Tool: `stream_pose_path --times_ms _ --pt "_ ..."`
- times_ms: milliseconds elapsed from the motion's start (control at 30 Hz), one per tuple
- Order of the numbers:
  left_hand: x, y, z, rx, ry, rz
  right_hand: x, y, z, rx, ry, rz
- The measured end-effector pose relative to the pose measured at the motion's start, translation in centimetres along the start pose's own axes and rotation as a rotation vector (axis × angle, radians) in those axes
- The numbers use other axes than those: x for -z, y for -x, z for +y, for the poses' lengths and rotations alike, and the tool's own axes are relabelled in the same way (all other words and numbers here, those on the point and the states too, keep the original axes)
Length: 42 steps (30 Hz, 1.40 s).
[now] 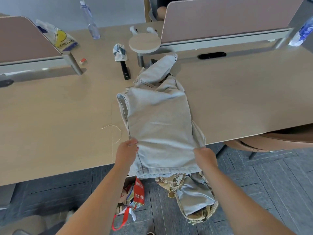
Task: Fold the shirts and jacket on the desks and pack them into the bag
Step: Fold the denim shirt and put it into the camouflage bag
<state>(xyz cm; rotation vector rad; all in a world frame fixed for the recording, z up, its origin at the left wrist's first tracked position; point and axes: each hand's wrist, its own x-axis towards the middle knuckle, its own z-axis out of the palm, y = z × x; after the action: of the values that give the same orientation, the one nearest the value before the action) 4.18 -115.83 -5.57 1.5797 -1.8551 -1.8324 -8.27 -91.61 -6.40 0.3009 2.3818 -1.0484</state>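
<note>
Fingers point(133, 142) of the left hand point(126, 153) and the right hand point(205, 157) pinch the side edges of the jacket point(157, 119), centre frame, draped over the near edge of the desk point(59, 116). Thick, floppy denim, I'd judge; its seamed edges should grip best.

light: bright, even, overhead | shadows: soft | blur: slight motion | edges: wide-angle bowing

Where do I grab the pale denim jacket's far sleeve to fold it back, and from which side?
Pinch the pale denim jacket's sleeve at its cuff, from the right: it lies flat, angled away, with bare beige desk beside it.
</note>
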Motion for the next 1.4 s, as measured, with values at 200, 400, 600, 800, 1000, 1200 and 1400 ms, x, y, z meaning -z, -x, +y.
stream_pose_path --times_ms 200,400,600,800,1000,1200,1400 --pt "0.5 0.6 0.8 0.021 -0.043 0.087 1.0 0.7 -1.1 -0.053 0.161 0.006" --pt "-1.0 0.8 3.2 -0.137 -0.254 0.082 0.7 0.0 -4.2 0.314 0.207 -0.005" --pt "-2.5 4.1 7.1 -0.168 -0.322 0.040 1.9 -1.0 -7.2 0.264 0.062 -0.093" --pt "-2.1 6.5 14.5 -0.168 -0.221 0.026 5.0 0.6 -15.7 0.305 -0.028 -0.184" --pt "-1.4 3.0 22.0 -0.231 -0.182 0.008 4.5 -0.7 -23.6 0.352 -0.009 -0.176" --pt "-1.7 -8.7 27.2 -0.310 -0.191 -0.030 -0.2 -7.2 -30.5 0.335 0.016 -0.146" --pt "-4.1 -20.7 29.9 -0.353 -0.320 -0.191 -4.6 -16.7 -35.9 0.319 -0.023 -0.192"
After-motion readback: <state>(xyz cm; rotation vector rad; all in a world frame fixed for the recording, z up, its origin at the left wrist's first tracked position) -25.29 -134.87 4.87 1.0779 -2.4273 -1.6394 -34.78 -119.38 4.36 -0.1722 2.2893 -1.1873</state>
